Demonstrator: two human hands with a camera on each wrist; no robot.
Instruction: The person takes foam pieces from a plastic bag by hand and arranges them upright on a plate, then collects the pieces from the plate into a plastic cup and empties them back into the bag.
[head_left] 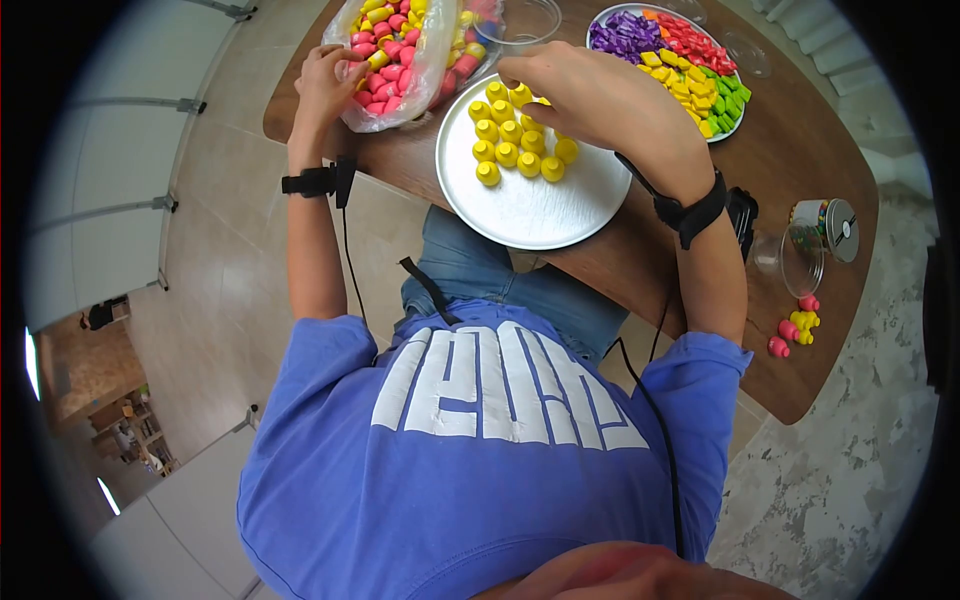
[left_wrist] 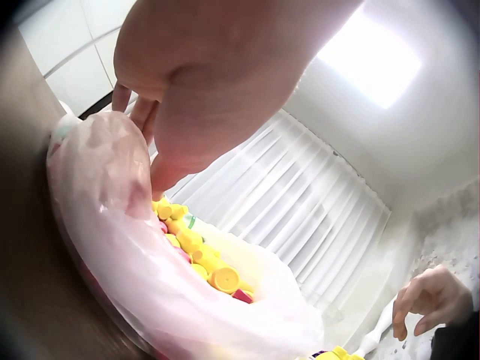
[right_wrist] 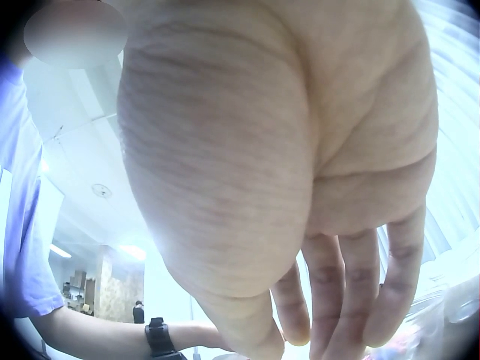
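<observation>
My left hand (head_left: 325, 88) is at the near left edge of a clear plastic bag (head_left: 437, 55), pinching its rim with the thumb inside and the fingers outside. Pink and yellow knobbed pieces (head_left: 398, 75) fill the bag; the left wrist view shows yellow pieces (left_wrist: 225, 280) at its mouth. Above the far part of a round white plate (head_left: 545, 222) hovers my right hand (head_left: 605, 100), its fingers relaxed and pointing down in the right wrist view (right_wrist: 345, 292). No piece shows between them. Yellow knobbed pieces (head_left: 507, 155) stand in rows on the plate, some hidden by the right hand.
A second plate (head_left: 742, 118) at the back holds wrapped purple, red, orange, yellow and green pieces. Clear plastic bowls (head_left: 803, 258) and a lidded jar (head_left: 842, 230) stand on the right, near several loose pink and yellow pieces (head_left: 800, 325). The wooden table's edge (head_left: 640, 295) runs close to the body.
</observation>
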